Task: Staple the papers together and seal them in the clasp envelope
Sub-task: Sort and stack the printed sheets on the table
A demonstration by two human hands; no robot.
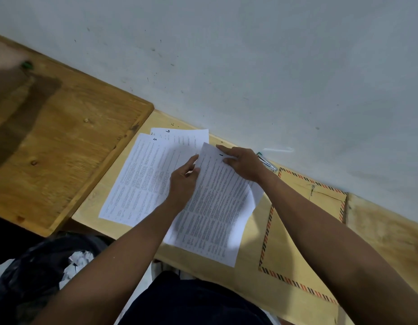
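1. Head view: both hands work over printed papers on a pale wooden bench [137,221] set against a grey wall [250,55].
2. Left hand [183,181]: grip pinches the left edge of the top sheet [215,207], thumb over the edge, other fingers curled beneath it as far as I can tell.
3. Right hand [244,164]: grip apart, fingers flat and pressing on the top end of the same sheet, near the handwritten "1".
4. Top sheet lies tilted, long axis running from the wall down toward the person; near end overhangs the bench edge.
5. Other sheets [142,179], marked "5" and "6", lie flat just to the left, partly under the top sheet and not squared with it. They sit on the left hand's side, so the left hand is nearer for gathering.
6. Envelope [297,242] with striped border lies flat to the right under the right forearm, clasp end [312,187] toward the wall; right hand is nearer to it.
7. A shiny object, maybe the stapler [266,162], lies by the wall just beyond the right hand; too blurred to be sure.
8. Judgement: still stacking; stapling not yet done.
9. Darker wooden board [62,137] sits left; black bag [39,277] below it.
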